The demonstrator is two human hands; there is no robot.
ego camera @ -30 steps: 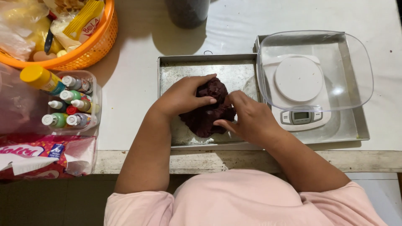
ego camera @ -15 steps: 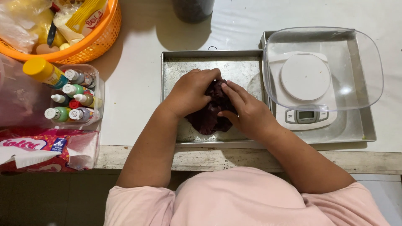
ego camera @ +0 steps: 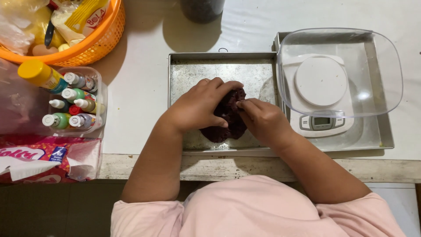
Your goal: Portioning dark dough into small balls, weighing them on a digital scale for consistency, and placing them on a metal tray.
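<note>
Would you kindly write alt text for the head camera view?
Both hands, left hand and right hand, press a dark brown dough lump in a metal baking tray. A digital kitchen scale under a clear bowl sits right; an orange basket upper left.

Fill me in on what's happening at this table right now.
A person's left hand and right hand both grip a lump of dark dough over a metal baking tray. To the right, a digital kitchen scale sits under a clear plastic bowl. An orange basket and small bottles stand to the left.
</note>
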